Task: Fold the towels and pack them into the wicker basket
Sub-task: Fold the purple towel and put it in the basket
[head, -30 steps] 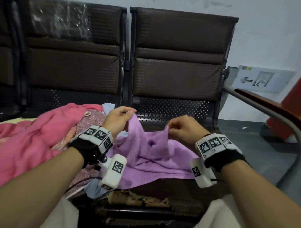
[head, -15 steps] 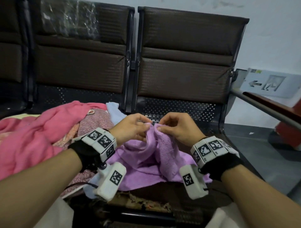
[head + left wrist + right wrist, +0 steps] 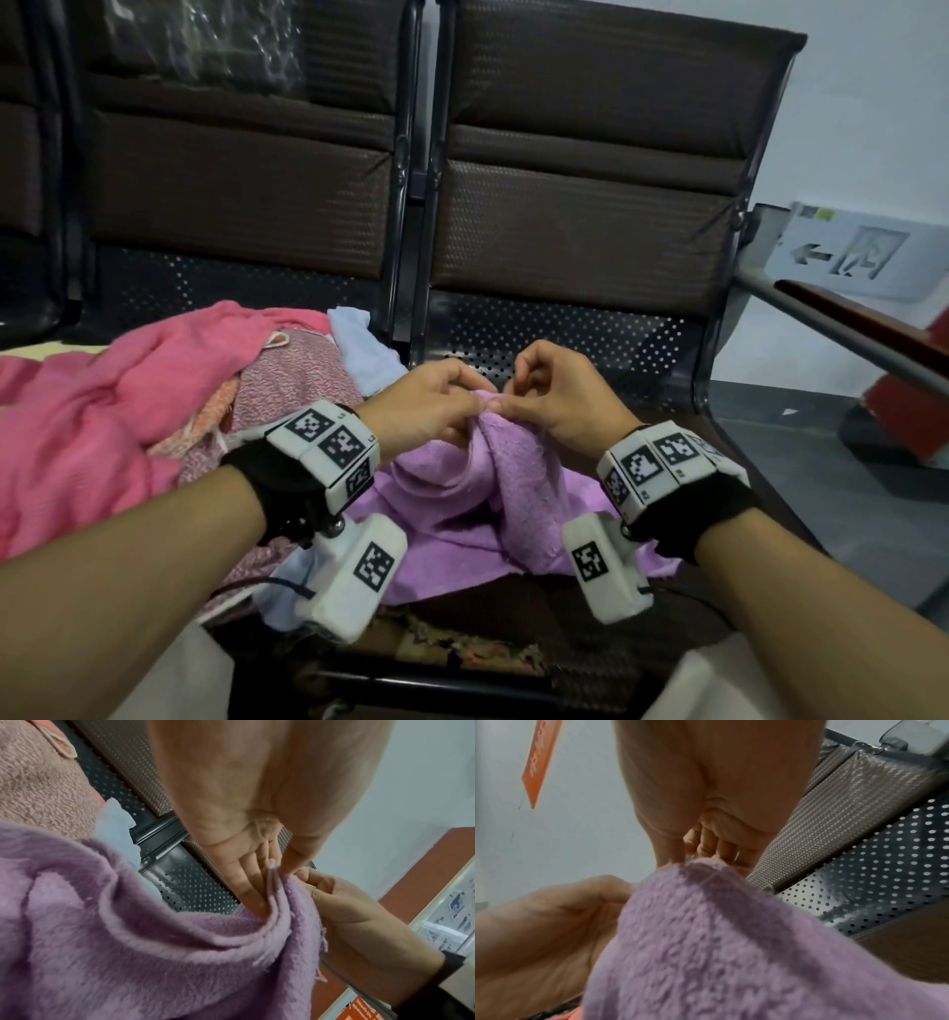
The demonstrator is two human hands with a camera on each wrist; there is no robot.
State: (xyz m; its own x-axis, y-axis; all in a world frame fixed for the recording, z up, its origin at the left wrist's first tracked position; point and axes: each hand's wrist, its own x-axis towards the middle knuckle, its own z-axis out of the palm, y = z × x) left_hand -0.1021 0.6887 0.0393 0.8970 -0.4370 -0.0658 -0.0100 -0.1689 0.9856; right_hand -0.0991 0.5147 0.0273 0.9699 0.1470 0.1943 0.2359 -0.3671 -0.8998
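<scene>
Heaped pink towels [image 3: 97, 421] crowd the seat at nine o'clock of the fluffy purple towel [image 3: 493, 493]; perforated metal seat back [image 3: 554, 334] at twelve; left hand [image 3: 421, 406] and right hand [image 3: 560, 395], fingertips touching, pinch its raised fold

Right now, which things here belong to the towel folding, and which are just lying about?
In the job: purple towel, pinched by left hand and right hand; pink towel; speckled towel; pale blue towel.

Lying about: chairs; arrow sign.
</scene>
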